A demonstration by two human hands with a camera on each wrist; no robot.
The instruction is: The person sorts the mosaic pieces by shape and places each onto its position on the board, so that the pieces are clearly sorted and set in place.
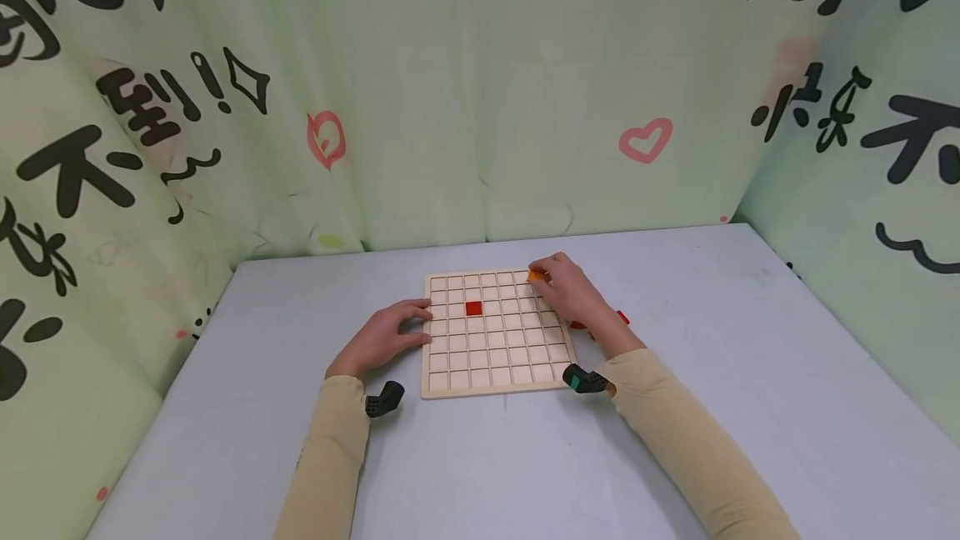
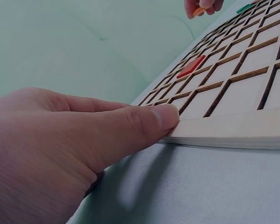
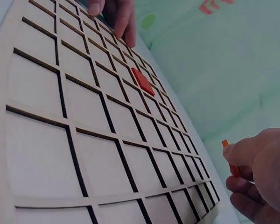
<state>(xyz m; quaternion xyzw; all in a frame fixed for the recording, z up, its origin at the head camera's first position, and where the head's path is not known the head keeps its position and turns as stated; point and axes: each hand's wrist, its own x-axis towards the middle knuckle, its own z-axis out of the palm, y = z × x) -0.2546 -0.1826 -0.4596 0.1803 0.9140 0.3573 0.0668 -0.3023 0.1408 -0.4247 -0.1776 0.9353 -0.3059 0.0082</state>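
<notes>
A light wooden grid board [image 1: 498,393] lies on the table, with one red square tile [image 1: 474,308] in a cell of its upper left part. My left hand [image 1: 382,336] rests at the board's left edge, fingers spread, and the left wrist view shows its thumb [image 2: 165,116] on the rim. Over the far right corner, my right hand [image 1: 570,286] pinches an orange tile [image 1: 537,275] between thumb and fingers. The right wrist view shows this orange tile [image 3: 231,158] edge-on, raised above the grid. Most of the board's right edge is behind the right hand and forearm.
Red pieces [image 1: 623,317] lie on the table to the right of the board, partly behind the right wrist. A green piece [image 2: 245,8] shows by the board's far side. Beyond the white table [image 1: 465,473] hang pale green printed curtains [image 1: 480,90].
</notes>
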